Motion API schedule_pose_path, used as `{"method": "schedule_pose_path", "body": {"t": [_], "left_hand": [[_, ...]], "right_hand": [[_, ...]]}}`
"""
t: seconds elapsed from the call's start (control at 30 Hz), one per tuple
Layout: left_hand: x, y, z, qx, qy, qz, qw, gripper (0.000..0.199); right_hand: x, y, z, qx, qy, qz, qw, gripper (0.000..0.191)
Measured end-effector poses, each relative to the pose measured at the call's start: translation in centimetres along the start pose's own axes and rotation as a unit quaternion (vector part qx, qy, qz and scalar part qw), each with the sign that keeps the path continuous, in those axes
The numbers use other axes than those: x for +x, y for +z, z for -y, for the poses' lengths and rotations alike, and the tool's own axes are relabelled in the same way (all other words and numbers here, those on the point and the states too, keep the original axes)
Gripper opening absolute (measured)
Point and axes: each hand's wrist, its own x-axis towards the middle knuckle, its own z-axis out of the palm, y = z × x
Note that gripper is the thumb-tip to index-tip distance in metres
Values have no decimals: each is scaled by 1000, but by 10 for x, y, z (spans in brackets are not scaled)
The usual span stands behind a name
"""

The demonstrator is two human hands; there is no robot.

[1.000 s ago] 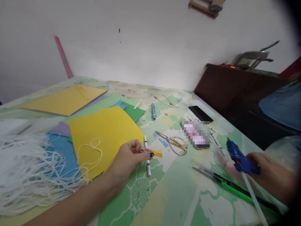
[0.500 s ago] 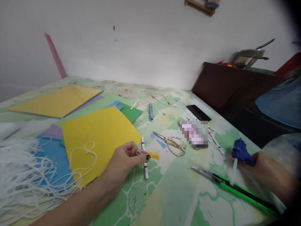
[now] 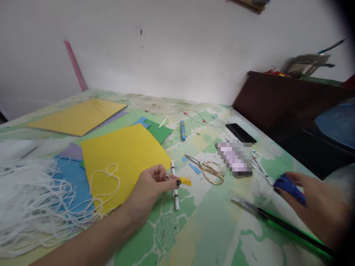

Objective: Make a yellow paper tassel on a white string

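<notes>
My left hand [image 3: 158, 183] pinches a small yellow paper tassel [image 3: 185, 181] with a white string loop [image 3: 168, 177] at its top. Beneath those fingers a white marker [image 3: 176, 199] lies on the tablecloth, partly covered. At the right, my right hand [image 3: 313, 199] is closed around a blue hot glue gun [image 3: 290, 188]; thumb and fingers hide part of it, and the hand is blurred. A green and black utility knife [image 3: 288, 227] lies just below the glue gun. Gold-handled scissors [image 3: 206, 168] rest between the two hands, beside blue paper scraps [image 3: 195, 168].
Yellow sheets [image 3: 124, 147] and a heap of white string [image 3: 30, 207] cover the left side. Farther back lies a blue paper tube [image 3: 182, 131]. A black phone [image 3: 240, 133], a pixelated object [image 3: 235, 159] and several markers [image 3: 262, 168] are at the right, near dark furniture [image 3: 291, 99].
My right hand has turned the glue gun and closed farther around it; its white glue stick no longer shows. My left hand keeps its pinch on the tassel. The whole view has shifted slightly.
</notes>
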Motion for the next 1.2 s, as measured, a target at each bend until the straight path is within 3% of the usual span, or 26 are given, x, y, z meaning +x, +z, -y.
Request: {"method": "schedule_pose_path", "body": {"t": [0.07, 0.13, 0.2, 0.27, 0.37, 0.5, 0.6, 0.8, 1.2], "left_hand": [[0, 0, 1, 6, -1, -3, 1000, 44], [0, 0, 2, 12, 3, -4, 1000, 45], [-1, 0, 3, 11, 6, 1, 1000, 44], [-2, 0, 4, -2, 3, 8, 1000, 42], [-3, -1, 2, -22, -6, 3, 1000, 41], [-2, -1, 1, -24, -14, -9, 1000, 42], [0, 0, 1, -27, -23, -8, 999, 44], [-1, 2, 0, -1, -20, -26, 999, 48], [-2, -1, 4, 28, -20, -39, 999, 48]], "right_hand": [[-1, -18, 54, 112, -85, 31, 990, 30], [1, -27, 107, 254, -180, 66, 948, 34], [4, -25, 153, 346, -219, 118, 905, 35], [9, -16, 186, 406, -232, 147, 872, 39], [11, 2, 212, 453, -225, 187, 842, 37], [7, 13, 220, 540, -143, 206, 804, 18], [3, 15, 219, 577, -95, 208, 784, 15], [1, 18, 216, 627, -69, 200, 750, 9], [0, 20, 215, 647, -43, 231, 725, 8]]}}
